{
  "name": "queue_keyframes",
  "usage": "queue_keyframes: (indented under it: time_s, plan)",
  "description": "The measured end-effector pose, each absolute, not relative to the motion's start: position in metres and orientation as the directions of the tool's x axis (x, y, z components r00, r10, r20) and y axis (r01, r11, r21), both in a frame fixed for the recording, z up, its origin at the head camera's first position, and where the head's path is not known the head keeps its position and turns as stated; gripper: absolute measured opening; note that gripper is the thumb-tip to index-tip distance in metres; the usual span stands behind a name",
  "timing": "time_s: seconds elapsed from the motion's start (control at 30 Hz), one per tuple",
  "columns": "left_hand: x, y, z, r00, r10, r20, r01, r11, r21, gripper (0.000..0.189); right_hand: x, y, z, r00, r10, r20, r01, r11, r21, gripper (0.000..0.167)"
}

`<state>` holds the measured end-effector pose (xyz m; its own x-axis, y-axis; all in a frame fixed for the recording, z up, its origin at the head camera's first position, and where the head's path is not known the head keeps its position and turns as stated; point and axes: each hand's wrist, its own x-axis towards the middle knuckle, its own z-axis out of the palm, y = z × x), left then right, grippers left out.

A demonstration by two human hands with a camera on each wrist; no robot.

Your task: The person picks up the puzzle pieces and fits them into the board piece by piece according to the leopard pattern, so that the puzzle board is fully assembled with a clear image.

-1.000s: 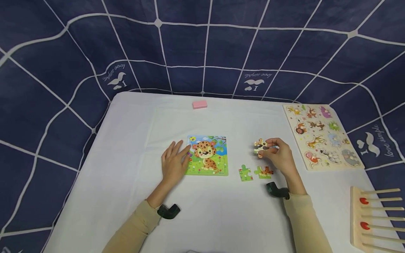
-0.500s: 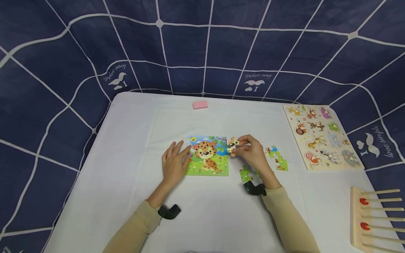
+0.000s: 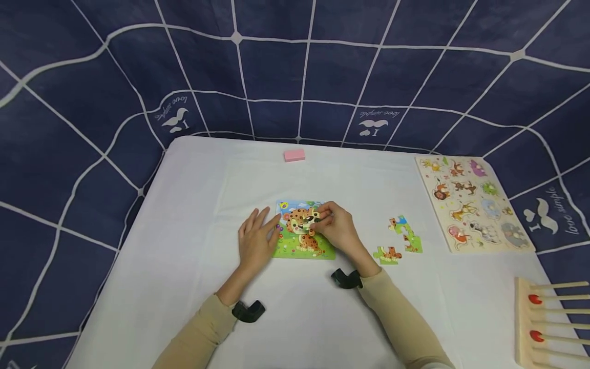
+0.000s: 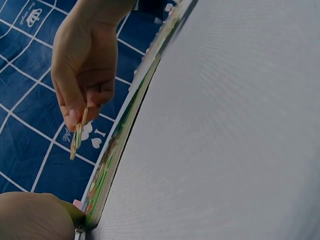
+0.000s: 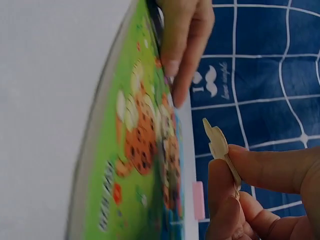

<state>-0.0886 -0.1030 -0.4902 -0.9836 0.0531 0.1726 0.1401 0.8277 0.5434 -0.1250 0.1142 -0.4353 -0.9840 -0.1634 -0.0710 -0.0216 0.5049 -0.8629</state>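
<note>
A square leopard jigsaw board (image 3: 295,250) lies on the white tabletop in the head view. At its left edge rests my left hand (image 3: 256,242), fingers extended, thumb tip near the board's side. My right hand (image 3: 340,228) pinches a jigsaw piece (image 3: 310,220) printed with part of the leopard's face. Seen edge-on in the right wrist view, the thin piece (image 5: 219,143) is held between thumb and fingers, raised clear of the board (image 5: 125,150). The left wrist view also shows a gap between the piece (image 4: 78,136) and the board. My right hand covers the board's right part.
Loose jigsaw pieces (image 3: 388,255) lie right of the board, others (image 3: 413,243) slightly farther off. A wooden animal peg puzzle (image 3: 475,205) sits at the right. Nearer stands a wooden block with red-tipped sticks (image 3: 524,323). A pink block (image 3: 294,155) lies at the back.
My right hand has carried the pinched piece leftward from beside the loose pieces to above the leopard board. The left hand has stayed at the board's left edge.
</note>
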Motion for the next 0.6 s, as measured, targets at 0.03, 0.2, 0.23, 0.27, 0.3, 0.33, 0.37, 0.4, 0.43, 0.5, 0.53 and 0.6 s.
queue_keyframes:
  time_s: [0.03,0.2,0.23,0.27,0.3,0.33,0.37,0.4,0.43,0.5,0.53,0.6]
  plan:
    - [-0.088,-0.103,-0.491,-0.984,0.055,0.168,0.139,0.829,0.542,0.038,-0.125,0.112,-0.437,-0.984,-0.166,-0.068,-0.026,0.51,-0.86,0.033]
    - [-0.088,-0.103,-0.492,-0.984,0.052,0.173,0.138,0.834,0.534,0.038,-0.124,0.104,-0.443,-0.982,-0.182,-0.047,-0.054,0.513,-0.857,0.034]
    - [-0.088,-0.103,-0.492,-0.983,0.052,0.174,0.138,0.834,0.533,0.038,-0.124,0.103,-0.444,-0.982,-0.181,-0.05,-0.051,0.514,-0.856,0.034]
    - [-0.088,-0.103,-0.492,-0.983,0.052,0.175,0.139,0.834,0.534,0.038,-0.124,0.102,-0.445,-0.983,-0.179,-0.053,-0.048,0.517,-0.855,0.034]
    - [-0.088,-0.103,-0.492,-0.983,0.052,0.174,0.139,0.834,0.534,0.038,-0.124,0.102,-0.446,-0.983,-0.174,-0.057,-0.042,0.52,-0.853,0.034]
    - [-0.088,-0.103,-0.492,-0.983,0.053,0.175,0.14,0.834,0.534,0.038,-0.124,0.101,-0.447,-0.983,-0.171,-0.059,-0.04,0.525,-0.85,0.034]
    - [-0.089,-0.103,-0.492,-0.983,0.054,0.175,0.141,0.834,0.534,0.038,-0.124,0.1,-0.448,-0.984,-0.169,-0.06,-0.039,0.528,-0.848,0.034]
    - [-0.089,-0.103,-0.492,-0.983,0.054,0.175,0.141,0.834,0.534,0.038,-0.124,0.1,-0.449,-0.984,-0.168,-0.061,-0.039,0.533,-0.845,0.034]
    - [-0.089,-0.103,-0.492,-0.983,0.054,0.176,0.142,0.834,0.534,0.038,-0.124,0.099,-0.45,-0.984,-0.168,-0.06,-0.041,0.537,-0.842,0.033]
    - [-0.089,-0.103,-0.492,-0.982,0.054,0.178,0.143,0.833,0.534,0.038,-0.124,0.098,-0.452,-0.984,-0.171,-0.053,-0.05,0.546,-0.836,0.033]
    - [-0.089,-0.103,-0.492,-0.982,0.055,0.179,0.144,0.833,0.534,0.038,-0.124,0.098,-0.453,-0.984,-0.173,-0.05,-0.054,0.548,-0.835,0.033]
    - [-0.088,-0.103,-0.492,-0.982,0.054,0.182,0.146,0.831,0.537,0.038,-0.124,0.098,-0.454,-0.984,-0.173,-0.049,-0.057,0.556,-0.829,0.034]
